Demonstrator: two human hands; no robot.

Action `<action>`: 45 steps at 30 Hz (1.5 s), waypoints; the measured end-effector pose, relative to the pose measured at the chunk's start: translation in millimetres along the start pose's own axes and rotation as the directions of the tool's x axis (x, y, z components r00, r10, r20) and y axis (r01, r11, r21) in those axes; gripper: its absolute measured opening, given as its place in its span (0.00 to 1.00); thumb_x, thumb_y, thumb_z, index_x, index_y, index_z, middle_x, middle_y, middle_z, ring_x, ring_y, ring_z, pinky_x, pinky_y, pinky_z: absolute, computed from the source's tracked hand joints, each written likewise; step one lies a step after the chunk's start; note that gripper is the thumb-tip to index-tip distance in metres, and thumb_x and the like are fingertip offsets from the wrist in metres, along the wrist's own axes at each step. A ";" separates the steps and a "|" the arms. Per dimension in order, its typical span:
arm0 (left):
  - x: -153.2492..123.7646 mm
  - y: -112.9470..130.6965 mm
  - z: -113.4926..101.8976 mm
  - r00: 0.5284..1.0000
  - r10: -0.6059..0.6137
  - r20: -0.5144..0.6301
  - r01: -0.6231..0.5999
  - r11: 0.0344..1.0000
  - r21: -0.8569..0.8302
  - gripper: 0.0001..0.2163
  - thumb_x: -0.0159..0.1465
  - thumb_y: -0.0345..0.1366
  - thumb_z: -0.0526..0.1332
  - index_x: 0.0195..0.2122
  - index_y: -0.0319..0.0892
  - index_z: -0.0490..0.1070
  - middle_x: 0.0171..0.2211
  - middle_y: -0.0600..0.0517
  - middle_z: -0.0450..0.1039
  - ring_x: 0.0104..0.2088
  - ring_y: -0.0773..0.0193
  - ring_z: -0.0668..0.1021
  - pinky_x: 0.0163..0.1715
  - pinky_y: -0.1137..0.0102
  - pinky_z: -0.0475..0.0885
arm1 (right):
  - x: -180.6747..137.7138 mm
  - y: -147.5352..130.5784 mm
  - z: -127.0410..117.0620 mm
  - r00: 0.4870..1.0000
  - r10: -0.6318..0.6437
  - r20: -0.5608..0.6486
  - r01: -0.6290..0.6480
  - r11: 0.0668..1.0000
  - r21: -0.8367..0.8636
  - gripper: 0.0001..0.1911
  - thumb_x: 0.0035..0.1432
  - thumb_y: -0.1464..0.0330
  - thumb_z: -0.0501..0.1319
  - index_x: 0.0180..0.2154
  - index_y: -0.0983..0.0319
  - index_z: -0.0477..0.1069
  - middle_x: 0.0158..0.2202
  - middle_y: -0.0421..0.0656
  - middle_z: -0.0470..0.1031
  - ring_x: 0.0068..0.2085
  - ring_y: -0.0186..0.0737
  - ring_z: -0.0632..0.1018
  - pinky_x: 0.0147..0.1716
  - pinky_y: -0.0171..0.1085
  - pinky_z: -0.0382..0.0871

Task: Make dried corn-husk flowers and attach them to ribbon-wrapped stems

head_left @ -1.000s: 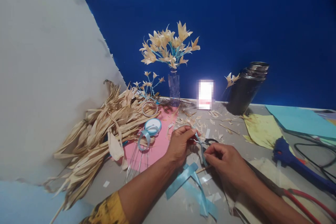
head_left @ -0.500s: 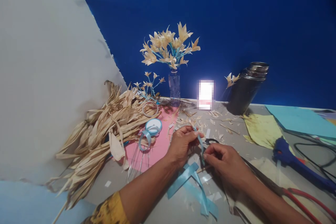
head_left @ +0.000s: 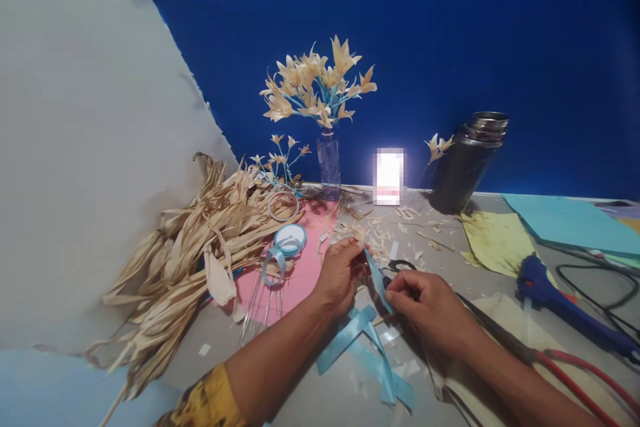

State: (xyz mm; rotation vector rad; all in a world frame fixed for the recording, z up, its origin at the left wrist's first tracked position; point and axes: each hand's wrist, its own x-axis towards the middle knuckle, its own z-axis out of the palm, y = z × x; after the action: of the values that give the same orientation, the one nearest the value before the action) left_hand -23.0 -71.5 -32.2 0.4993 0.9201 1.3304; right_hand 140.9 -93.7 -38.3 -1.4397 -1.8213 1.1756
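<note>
A narrow light-blue ribbon (head_left: 376, 280) runs slantwise between my two hands. My left hand (head_left: 345, 273) pinches its upper end, and whatever else lies inside those curled fingers is hidden. The lower end is held between thumb and fingertips of my right hand (head_left: 420, 303). Just behind the ribbon lie black-handled scissors (head_left: 401, 265), partly covered by my hands. Below my hands, several cut blue ribbon pieces (head_left: 347, 341) lie crossed on the grey table. A ribbon spool (head_left: 290, 240) with a loose curl stands left of my left hand.
Dried corn husks (head_left: 200, 260) heap up on the left beside pink paper (head_left: 305, 280). Husk flowers (head_left: 320, 83) stand in a clear bottle (head_left: 329, 163). A dark flask (head_left: 467, 167) is at the back. On the right are a blue glue gun (head_left: 565, 310) and red-handled cutters (head_left: 575, 373).
The ribbon between my hands has become straighter and flatter. My left hand has turned slightly, its fingers more curled. The whole view has shifted a little.
</note>
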 end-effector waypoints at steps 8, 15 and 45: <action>-3.9 -4.5 1.8 0.996 0.010 0.084 -0.013 0.999 0.035 0.15 0.47 0.37 0.75 0.32 0.37 0.73 0.27 0.53 0.76 0.25 0.70 0.74 0.28 0.74 0.69 | -0.2 1.0 0.5 0.999 -0.006 -0.036 0.005 0.999 -0.034 0.09 0.52 0.63 0.59 0.24 0.59 0.73 0.21 0.38 0.73 0.24 0.37 0.72 0.26 0.35 0.61; -9.5 -9.5 4.1 0.991 -0.076 0.115 0.072 0.997 0.033 0.25 0.46 0.33 0.76 0.44 0.38 0.71 0.31 0.47 0.81 0.29 0.62 0.80 0.35 0.69 0.73 | 0.4 0.9 -2.0 0.990 -0.060 -0.129 0.051 0.996 -0.069 0.09 0.53 0.62 0.60 0.25 0.59 0.74 0.23 0.38 0.75 0.26 0.39 0.73 0.29 0.37 0.62; -7.4 -10.5 -0.5 0.987 -0.056 0.148 0.046 0.996 0.071 0.17 0.47 0.41 0.78 0.27 0.37 0.72 0.27 0.51 0.74 0.26 0.69 0.74 0.28 0.74 0.67 | -0.5 -2.8 -2.2 0.993 -0.057 -0.107 0.052 0.998 -0.047 0.07 0.50 0.65 0.61 0.23 0.59 0.73 0.21 0.38 0.76 0.24 0.38 0.73 0.26 0.35 0.62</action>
State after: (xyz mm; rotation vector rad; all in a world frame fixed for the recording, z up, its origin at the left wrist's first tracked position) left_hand -16.9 -80.9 -38.4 0.6153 0.8501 1.2014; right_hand 141.5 -93.6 -34.7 -1.4402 -1.8108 1.0164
